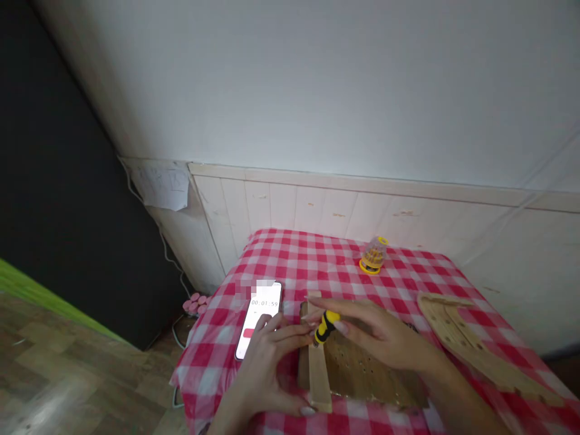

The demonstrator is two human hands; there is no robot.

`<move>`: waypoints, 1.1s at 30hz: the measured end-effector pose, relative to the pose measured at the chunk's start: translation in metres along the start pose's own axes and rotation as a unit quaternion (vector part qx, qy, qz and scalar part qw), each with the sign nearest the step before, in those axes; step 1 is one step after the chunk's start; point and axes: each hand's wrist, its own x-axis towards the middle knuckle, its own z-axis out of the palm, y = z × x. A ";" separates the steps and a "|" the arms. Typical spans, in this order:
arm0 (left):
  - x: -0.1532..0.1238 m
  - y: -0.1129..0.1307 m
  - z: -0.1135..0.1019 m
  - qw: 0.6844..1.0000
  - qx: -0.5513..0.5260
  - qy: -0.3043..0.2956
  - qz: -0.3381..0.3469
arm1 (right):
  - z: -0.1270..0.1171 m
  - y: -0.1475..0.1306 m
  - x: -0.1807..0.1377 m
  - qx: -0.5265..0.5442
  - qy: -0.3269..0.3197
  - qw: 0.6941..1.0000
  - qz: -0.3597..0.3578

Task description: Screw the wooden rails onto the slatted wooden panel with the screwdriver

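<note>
My right hand (376, 332) is closed round a yellow and black screwdriver (326, 326), its tip down on a pale wooden strip (318, 374). The strip lies along the left edge of a brown wooden board (362, 374) drilled with several holes. My left hand (272, 362) rests against the strip, fingers stretched toward the screwdriver and thumb at the strip's near end. Both pieces lie on a table with a red and white checked cloth (308, 260).
A phone (260, 317) showing a timer lies left of my hands. A yellow bit holder (374, 255) stands toward the back. Two curved wooden pieces with holes (471, 344) lie at the right. White wall panelling runs behind; a cable and pink object (194, 302) are on the floor at left.
</note>
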 end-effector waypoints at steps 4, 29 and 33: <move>0.001 -0.001 0.000 1.000 0.008 0.004 0.004 | 0.006 0.007 0.004 0.011 0.059 0.998 0.010; -0.003 -0.002 0.006 1.000 0.016 0.018 -0.010 | 0.020 0.003 0.006 -0.127 0.117 0.984 -0.037; -0.002 -0.002 0.007 1.000 0.017 0.025 -0.004 | 0.021 0.007 0.007 -0.156 0.073 0.982 -0.075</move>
